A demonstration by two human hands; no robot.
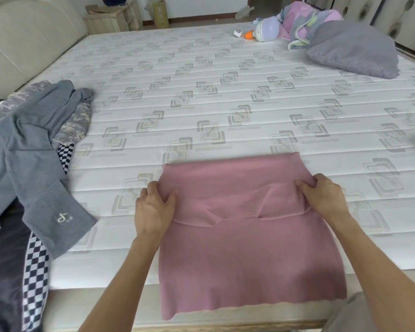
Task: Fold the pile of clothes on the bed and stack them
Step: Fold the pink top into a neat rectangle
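Note:
A pink garment (244,248) lies flat on the near part of the mattress (201,92), its lower hem hanging over the bed's front edge. Its upper part is doubled over, leaving a fold edge across the middle. My left hand (153,209) grips the garment's left side at the folded layer. My right hand (324,197) pinches the right side at the same height. A pile of unfolded clothes sits at the left: a grey hooded top (31,149), a camouflage piece (76,123), a black-and-white checkered piece (35,267) and a dark garment (3,271).
At the far right corner lie a grey pillow (355,49), a pink patterned blanket (307,20) and a round white and purple object (267,28). A padded headboard (22,37) rises at the left. A wooden bedside cabinet (110,19) stands beyond.

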